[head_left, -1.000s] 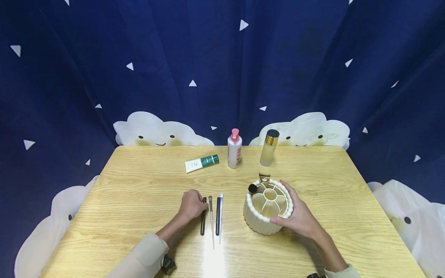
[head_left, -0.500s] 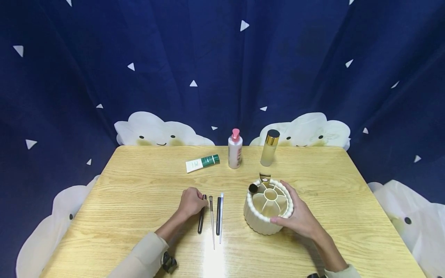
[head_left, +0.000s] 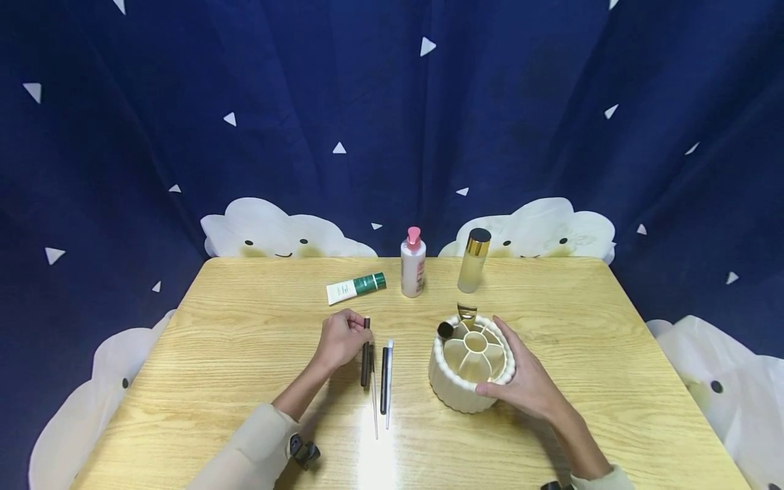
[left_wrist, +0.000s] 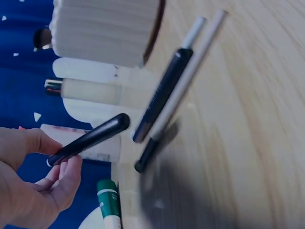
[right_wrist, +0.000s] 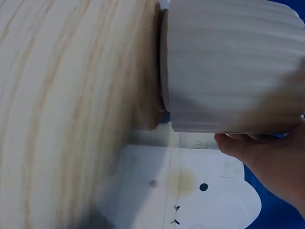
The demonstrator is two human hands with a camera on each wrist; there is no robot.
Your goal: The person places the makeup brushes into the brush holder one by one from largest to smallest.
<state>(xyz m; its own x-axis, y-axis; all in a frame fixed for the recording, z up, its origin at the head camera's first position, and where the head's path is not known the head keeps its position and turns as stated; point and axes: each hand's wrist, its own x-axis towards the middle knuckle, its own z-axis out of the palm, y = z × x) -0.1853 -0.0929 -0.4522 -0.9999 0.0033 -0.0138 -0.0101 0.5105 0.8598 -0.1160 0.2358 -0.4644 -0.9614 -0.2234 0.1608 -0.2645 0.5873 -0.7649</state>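
My left hand (head_left: 345, 337) pinches a slim black pen-shaped stick (left_wrist: 90, 138) near its upper end, between thumb and fingers. The stick's rounded lower end points down, raised above the table in the left wrist view. Just right of it lie a thin makeup brush (head_left: 375, 405) with a dark head, a second black stick (head_left: 384, 381) and a pale, slender brush (head_left: 388, 395). My right hand (head_left: 531, 384) grips the side of a cream ribbed round organizer (head_left: 456, 388), thumb at the front rim. A dark-tipped brush (head_left: 445, 331) and a gold-coloured piece (head_left: 467, 313) stand in its compartments.
Behind, a green and white tube (head_left: 356, 288) lies flat. Beside it stand a white bottle (head_left: 413, 269) with a pink top and a yellowish bottle (head_left: 474, 262) with a black and gold cap. A dark blue curtain (head_left: 392, 102) hangs beyond the wooden table (head_left: 257, 327).
My left hand has lifted the black stick off the table and moved it away from me and slightly right, now overlapping the thin brush. The right hand and organizer have stayed put.
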